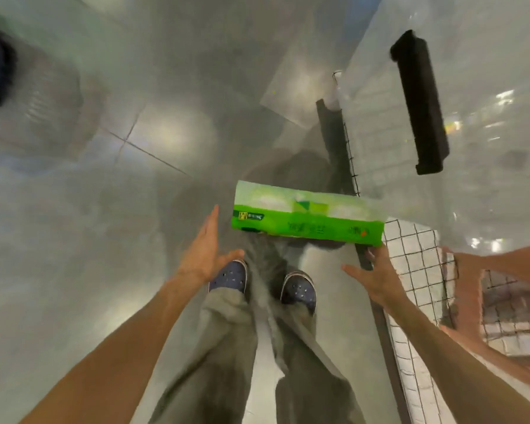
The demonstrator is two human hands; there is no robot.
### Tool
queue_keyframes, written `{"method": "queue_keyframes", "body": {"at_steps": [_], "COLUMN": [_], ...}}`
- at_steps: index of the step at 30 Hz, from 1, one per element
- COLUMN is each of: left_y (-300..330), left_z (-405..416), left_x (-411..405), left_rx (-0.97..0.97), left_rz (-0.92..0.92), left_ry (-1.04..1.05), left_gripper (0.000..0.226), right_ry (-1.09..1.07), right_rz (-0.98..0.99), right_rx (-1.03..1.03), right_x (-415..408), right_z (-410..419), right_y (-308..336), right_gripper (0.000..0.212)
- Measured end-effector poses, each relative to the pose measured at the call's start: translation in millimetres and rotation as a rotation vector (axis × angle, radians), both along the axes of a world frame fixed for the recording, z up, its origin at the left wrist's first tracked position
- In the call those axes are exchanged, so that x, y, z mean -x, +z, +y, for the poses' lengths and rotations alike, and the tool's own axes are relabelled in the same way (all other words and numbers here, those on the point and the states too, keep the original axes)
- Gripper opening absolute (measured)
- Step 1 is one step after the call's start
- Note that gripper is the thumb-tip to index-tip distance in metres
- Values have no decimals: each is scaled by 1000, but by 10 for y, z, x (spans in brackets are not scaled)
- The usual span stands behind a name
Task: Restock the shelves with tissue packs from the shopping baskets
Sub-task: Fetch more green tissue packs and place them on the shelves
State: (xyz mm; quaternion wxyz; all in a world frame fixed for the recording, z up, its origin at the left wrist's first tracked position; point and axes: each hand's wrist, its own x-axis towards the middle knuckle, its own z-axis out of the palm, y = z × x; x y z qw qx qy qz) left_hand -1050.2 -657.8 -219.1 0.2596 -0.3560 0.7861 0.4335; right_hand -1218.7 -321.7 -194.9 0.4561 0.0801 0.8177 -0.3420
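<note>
A green tissue pack is seen above the floor, just beyond both hands. The left hand and right hand are spread wide, gripping nothing.

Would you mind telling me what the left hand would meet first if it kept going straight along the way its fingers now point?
Probably the green tissue pack. The open left hand points up and slightly right in the head view, toward the pack's left end. It might instead pass just beside that end; depth is unclear, and only floor shows beyond.
</note>
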Motion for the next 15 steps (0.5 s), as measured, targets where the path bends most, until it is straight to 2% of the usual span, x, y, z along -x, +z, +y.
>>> {"method": "queue_keyframes", "body": {"at_steps": [3,7,8,13,15], "left_y": [-532,-764,-740,-366,-83], "left_z": [-37,112,146,15,-79], "left_x": [92,232,267,266,224], "left_rx": [-103,-113,-112,-115,-122], "left_rz": [67,111,124,103,96], "left_ry": [30,179,233,309,344], "left_gripper": [124,77,70,48,45], "right_ry": [19,-95,-140,-237,-233], "right_rz": [71,147,151,140,130], "right_rx": [59,65,72,107,126], "right_x": [60,96,109,181,208], "right_z": [13,-196,-246,-395,-496], "right_y": [-519,-750,-747,-396,-128], "right_gripper": [79,39,36,50,47]}}
